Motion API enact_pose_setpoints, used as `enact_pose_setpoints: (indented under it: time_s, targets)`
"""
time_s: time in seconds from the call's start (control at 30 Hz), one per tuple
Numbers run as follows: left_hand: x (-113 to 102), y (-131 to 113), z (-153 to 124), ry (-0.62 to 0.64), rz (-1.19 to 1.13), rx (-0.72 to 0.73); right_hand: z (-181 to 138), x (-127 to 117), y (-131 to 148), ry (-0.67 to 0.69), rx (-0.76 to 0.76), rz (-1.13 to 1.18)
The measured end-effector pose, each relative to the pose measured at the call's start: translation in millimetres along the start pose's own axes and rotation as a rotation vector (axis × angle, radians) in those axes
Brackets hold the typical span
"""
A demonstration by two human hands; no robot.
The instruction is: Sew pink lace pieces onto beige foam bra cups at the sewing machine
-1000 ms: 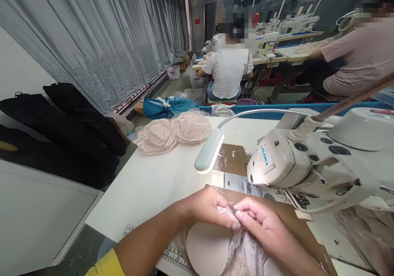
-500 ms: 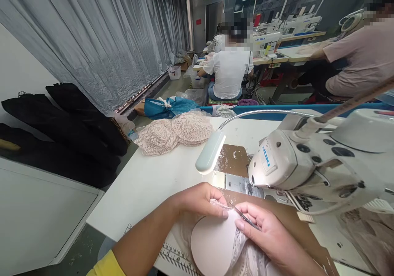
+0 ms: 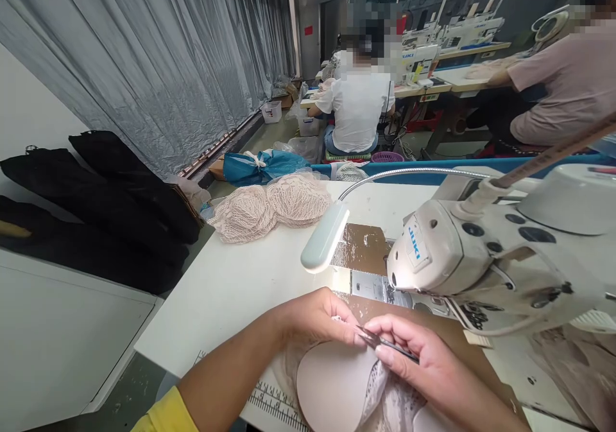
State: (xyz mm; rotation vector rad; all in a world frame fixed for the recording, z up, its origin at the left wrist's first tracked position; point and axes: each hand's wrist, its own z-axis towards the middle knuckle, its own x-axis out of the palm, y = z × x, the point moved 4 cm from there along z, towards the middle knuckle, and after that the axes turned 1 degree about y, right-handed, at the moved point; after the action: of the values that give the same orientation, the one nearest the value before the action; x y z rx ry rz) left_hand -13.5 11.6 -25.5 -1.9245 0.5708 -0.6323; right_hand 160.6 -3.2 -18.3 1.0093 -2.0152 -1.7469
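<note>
Close to the table's front edge, my left hand pinches the lace-trimmed edge of a pale pink bra between thumb and fingers. Its smooth moulded cup hangs below, the inner side facing me, with lace along the right side. In my right hand is a small pair of dark metal thread snips, gripped between thumb and fingers. Their pointed tips touch or nearly touch my left fingertips at the fabric edge. Exactly what lies between the blades is hidden.
A white JUKI sewing machine stands at right, with a lamp on a bendable neck before it. Stacked lace bra cups lie at the table's far left. Ruler markings run along the front edge. Two people sit at machines beyond.
My right hand has brought the snips' tips up against my left fingertips, and the snips now lie flatter. The left hand keeps its hold on the bra edge. The view has shifted slightly.
</note>
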Motion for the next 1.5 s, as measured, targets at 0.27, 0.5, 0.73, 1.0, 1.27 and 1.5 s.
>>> enact_pose_setpoints:
  time_s: [0.27, 0.5, 0.73, 1.0, 1.27, 1.5]
  targets:
    - [6, -3, 0, -0.034, -0.026, -0.020, 0, 7, 4, -0.030, 0.009, 0.027]
    - [2, 3, 2, -0.035, -0.025, 0.007, 3, 5, -7, -0.111, 0.073, 0.211]
    - [-11, 1, 2, -0.081, 0.015, 0.021, 5, 10, -13, -0.135, 0.128, 0.154]
    - [-25, -8, -2, -0.124, 0.023, 0.107, 2, 6, -2, -0.221, 0.116, 0.096]
    - [-33, -7, -2, -0.194, 0.060, 0.111, 3, 5, -10, -0.186, 0.112, 0.066]
    - [-42, -2, 1, -0.230, 0.067, 0.081, -12, -21, -12, -0.360, 0.197, -0.273]
